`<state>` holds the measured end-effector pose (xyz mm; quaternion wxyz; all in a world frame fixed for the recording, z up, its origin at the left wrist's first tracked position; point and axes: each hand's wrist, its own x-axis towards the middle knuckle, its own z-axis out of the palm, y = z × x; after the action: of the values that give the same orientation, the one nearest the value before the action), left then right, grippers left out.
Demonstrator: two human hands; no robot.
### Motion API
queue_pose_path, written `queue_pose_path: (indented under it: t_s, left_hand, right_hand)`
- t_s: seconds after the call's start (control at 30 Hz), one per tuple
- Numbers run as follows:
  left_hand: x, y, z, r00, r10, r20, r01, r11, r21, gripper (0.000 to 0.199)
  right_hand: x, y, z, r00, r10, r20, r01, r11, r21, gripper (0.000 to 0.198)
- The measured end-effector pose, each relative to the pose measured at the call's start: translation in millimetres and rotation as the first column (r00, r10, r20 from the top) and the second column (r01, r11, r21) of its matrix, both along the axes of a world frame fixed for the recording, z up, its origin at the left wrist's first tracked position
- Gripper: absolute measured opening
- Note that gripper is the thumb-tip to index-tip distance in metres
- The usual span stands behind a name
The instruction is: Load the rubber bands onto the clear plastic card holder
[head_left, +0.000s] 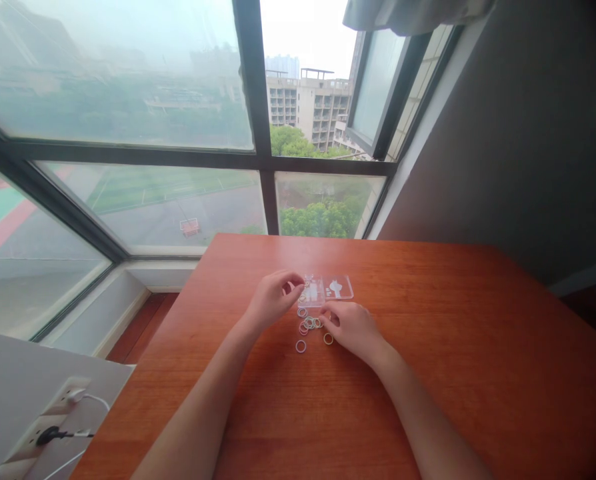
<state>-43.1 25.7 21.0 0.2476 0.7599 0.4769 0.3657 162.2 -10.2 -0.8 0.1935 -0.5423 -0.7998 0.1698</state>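
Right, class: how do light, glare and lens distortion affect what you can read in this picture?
Head view: soft hazy daylight from the window, so shadows under the hands are faint; sky beyond is blown out white; wide lens bends the window frames; the rings and clear case are too small to read finely; left hand and right hand look sharp.

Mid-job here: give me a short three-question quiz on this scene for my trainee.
1. True or false: the clear box lies open on the table.
2. Which hand rests by the pile of small rings? A) left hand B) right hand
3. Fill in: the left hand's fingers are pinched together just left of the ____.

Key: 1 true. 2 B. 3 box; whether they hold a ring is too small to tell.
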Motion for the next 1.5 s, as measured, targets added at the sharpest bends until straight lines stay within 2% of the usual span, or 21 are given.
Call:
queue_pose_path:
  t_s: [0.17, 0.57, 1.1, 1.27, 1.5]
  left_hand:
    - [0, 0, 0.1, 1.000, 0.007, -0.001, -0.007, 1.000, 0.000, 0.013]
    - [0, 0, -0.6, 1.000, 0.010, -0.004, -0.010, 1.000, -0.006, 0.011]
    - [3, -1, -2.8, 1.000, 0.010, -0.009, -0.010, 1.000, 0.001, 0.012]
    - [9, -5, -1.8, 0.999, -0.032, 0.003, 0.032, 0.999, -0.029, 0.012]
    - [21, -12, -0.6, 0.990, -0.131, 0.050, 0.137, 0.981, -0.139, 0.017]
  right_hand:
    - [-3, -2, 0, 0.992, -0.010, 0.127, 0.015, 0.999, -0.039, 0.010]
    - [-3, -1, -2, 0.978, -0.029, 0.206, 0.032, 0.999, -0.010, 0.009]
    - [-3, 0, -6, 0.989, -0.048, -0.138, 0.063, 0.993, 0.105, 0.009]
    - [-2, 1, -5, 0.975, -0.071, -0.211, 0.099, 0.987, 0.127, 0.010]
    - [-2, 0, -2, 0.962, -0.098, -0.254, 0.152, 0.967, 0.204, 0.013]
